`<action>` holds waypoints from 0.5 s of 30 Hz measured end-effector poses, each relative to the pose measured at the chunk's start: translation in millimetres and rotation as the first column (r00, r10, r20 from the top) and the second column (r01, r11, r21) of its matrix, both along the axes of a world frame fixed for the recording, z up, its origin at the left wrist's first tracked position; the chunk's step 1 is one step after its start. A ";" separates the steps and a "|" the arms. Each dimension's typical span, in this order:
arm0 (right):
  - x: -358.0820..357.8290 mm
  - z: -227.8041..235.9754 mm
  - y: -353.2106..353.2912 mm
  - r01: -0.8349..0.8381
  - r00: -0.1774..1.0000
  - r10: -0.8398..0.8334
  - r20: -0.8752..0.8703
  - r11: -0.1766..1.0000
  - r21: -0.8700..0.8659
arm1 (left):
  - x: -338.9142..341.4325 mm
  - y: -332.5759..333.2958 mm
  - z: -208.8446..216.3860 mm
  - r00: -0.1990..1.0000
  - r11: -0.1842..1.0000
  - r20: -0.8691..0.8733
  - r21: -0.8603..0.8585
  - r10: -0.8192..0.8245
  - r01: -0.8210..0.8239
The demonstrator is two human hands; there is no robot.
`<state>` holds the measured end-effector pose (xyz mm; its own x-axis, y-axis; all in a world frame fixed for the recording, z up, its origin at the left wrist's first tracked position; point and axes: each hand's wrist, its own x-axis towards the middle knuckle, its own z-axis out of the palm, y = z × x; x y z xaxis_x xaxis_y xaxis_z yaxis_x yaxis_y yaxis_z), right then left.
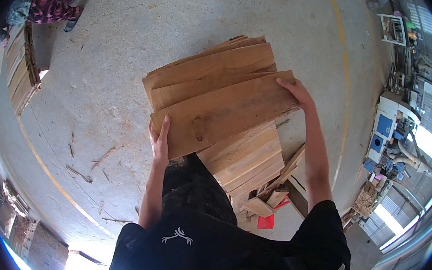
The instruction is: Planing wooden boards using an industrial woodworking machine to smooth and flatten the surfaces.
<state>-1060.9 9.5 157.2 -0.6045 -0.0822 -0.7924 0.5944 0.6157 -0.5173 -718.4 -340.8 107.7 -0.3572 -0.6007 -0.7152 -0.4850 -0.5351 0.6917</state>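
Note:
A wide brown wooden board with a dark knot lies across in front of me, tilted a little up to the right. Its left end is gripped by my left hand, thumb on top and fingers over the end edge. My right hand holds the other end the same way, thumb on the upper face. Just beyond it are more wooden boards, piled unevenly and partly covered by the held one. Closer to my body, paler planks lie side by side, partly hidden under the board.
Wood offcuts and a red plastic piece lie near my legs. Splinters litter the concrete floor. A person is beside another plank stack at far left. Machinery lines the right wall.

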 end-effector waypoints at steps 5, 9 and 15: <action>-2.5 20.7 15.3 0.051 0.999 -0.051 -0.019 0.999 0.016 | -15.0 -5.1 46.6 0.992 0.980 -0.080 0.168 -0.098 0.110; -7.5 14.7 20.5 -0.002 0.986 -0.005 -0.167 0.999 -0.042 | -26.4 4.7 45.7 0.970 0.985 -0.228 -0.164 -0.086 0.049; -42.6 18.6 -19.7 -0.096 0.983 0.077 -0.165 0.989 -0.114 | -24.5 -13.3 11.8 0.982 0.981 -0.151 -0.169 -0.117 0.091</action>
